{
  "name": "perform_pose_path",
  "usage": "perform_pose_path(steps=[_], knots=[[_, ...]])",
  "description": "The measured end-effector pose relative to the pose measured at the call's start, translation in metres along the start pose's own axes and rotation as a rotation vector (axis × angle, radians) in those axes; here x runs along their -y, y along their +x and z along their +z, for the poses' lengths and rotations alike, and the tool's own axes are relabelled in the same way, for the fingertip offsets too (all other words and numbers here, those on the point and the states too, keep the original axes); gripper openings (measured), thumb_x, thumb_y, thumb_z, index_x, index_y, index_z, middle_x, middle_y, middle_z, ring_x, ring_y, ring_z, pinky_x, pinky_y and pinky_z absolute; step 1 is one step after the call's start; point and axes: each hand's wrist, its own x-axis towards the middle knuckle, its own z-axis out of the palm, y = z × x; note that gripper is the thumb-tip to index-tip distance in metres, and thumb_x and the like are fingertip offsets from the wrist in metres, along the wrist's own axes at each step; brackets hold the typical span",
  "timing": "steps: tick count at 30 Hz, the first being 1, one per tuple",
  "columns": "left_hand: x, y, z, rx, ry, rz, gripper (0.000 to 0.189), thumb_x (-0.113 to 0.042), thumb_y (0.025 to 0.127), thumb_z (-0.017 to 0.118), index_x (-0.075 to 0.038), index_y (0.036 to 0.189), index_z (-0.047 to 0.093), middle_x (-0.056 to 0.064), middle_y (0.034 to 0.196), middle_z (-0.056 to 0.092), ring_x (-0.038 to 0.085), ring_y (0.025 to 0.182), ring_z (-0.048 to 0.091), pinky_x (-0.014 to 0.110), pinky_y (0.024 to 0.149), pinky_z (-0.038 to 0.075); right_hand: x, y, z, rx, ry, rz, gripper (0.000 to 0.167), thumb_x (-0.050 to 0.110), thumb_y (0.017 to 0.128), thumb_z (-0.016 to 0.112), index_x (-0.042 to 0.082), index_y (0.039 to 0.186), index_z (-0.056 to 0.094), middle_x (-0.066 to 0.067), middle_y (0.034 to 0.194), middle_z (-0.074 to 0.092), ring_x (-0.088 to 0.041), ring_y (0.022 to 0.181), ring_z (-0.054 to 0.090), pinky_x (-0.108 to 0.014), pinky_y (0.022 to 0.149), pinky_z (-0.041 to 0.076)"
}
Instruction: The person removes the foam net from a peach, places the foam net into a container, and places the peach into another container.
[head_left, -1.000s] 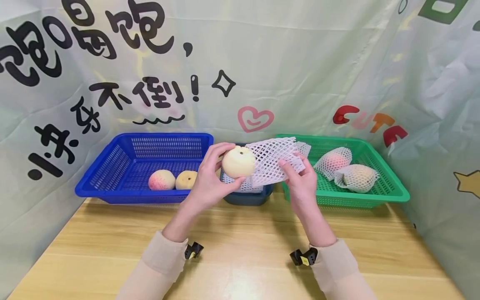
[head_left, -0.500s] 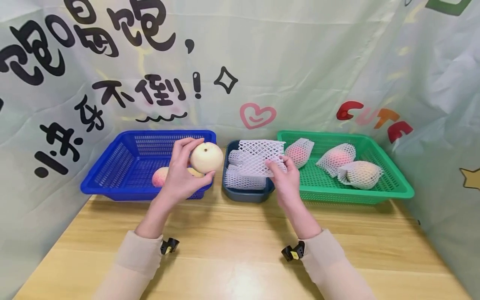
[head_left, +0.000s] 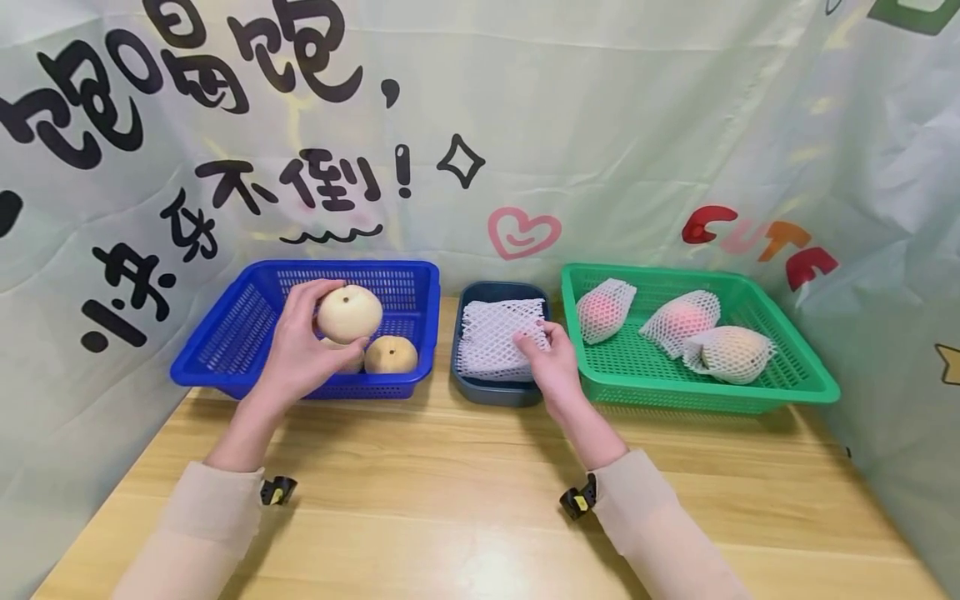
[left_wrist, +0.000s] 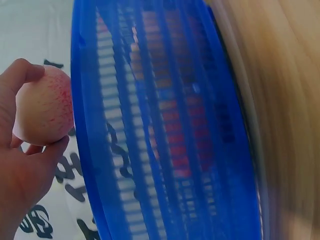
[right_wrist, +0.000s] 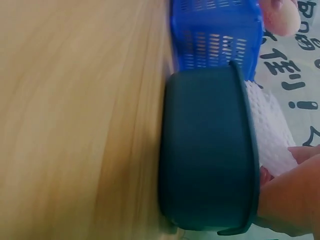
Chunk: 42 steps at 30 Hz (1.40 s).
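Observation:
My left hand (head_left: 296, 354) grips a pale peach (head_left: 350, 314) between thumb and fingers, over the front part of the blue basket (head_left: 217, 381). Pink speckles show on that peach (left_wrist: 42, 110) in the left wrist view. Below it in the basket sit a yellowish fruit (head_left: 392, 356) and another fruit, partly hidden by the hand. My right hand (head_left: 555, 367) pinches the right edge of a white foam fruit net (head_left: 495, 329) over a dark blue tub (head_left: 495, 394). The tub wall (right_wrist: 207, 150) hides part of this hand in the right wrist view.
On the right stands a green basket (head_left: 690, 400) with three net-wrapped fruits: one at its left end (head_left: 602, 312), one mid-basket (head_left: 681, 318) and one nearer the front (head_left: 731, 354). A printed cloth (head_left: 600, 125) hangs behind. All stands on a wooden table (head_left: 450, 500).
My left hand has carried the peach left, away from the foam net and over the blue basket. My right hand has moved left and down, bringing the net to the tub.

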Motion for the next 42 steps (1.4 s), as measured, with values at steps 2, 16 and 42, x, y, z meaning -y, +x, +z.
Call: perform_pose_path(steps=[2, 16, 42], knots=[[0.006, 0.000, -0.007, 0.005, 0.026, -0.007, 0.082, 0.003, 0.068, 0.091, 0.000, 0.140, 0.052, 0.021, 0.137, 0.047, 0.035, 0.119, 0.053, 0.034, 0.093, 0.047, -0.002, 0.002, 0.000, 0.019, -0.064, -0.012, 0.045, 0.009, 0.098, 0.069, -0.004, 0.136, 0.049, -0.020, 0.144, 0.051, -0.027, 0.136, 0.042, -0.042, 0.113, 0.038], [0.052, 0.007, -0.054, 0.153, 0.151, -0.079, 0.075, -0.005, 0.071, 0.095, 0.003, 0.134, 0.056, 0.025, 0.133, 0.047, 0.041, 0.116, 0.049, 0.053, 0.091, 0.045, -0.008, 0.011, -0.007, 0.172, -0.631, -0.254, 0.089, -0.001, 0.087, 0.073, 0.006, 0.161, 0.023, -0.030, 0.149, 0.042, -0.043, 0.129, 0.051, -0.054, 0.103, 0.047], [0.116, 0.019, -0.076, 0.553, 0.249, -0.288, 0.082, -0.033, 0.074, 0.096, 0.004, 0.135, 0.055, 0.028, 0.132, 0.053, 0.042, 0.116, 0.051, 0.056, 0.092, 0.044, -0.011, 0.013, -0.010, 0.301, -0.951, -0.520, 0.048, 0.005, 0.085, 0.080, -0.002, 0.130, 0.066, -0.021, 0.138, 0.059, -0.041, 0.133, 0.052, -0.056, 0.115, 0.038]])
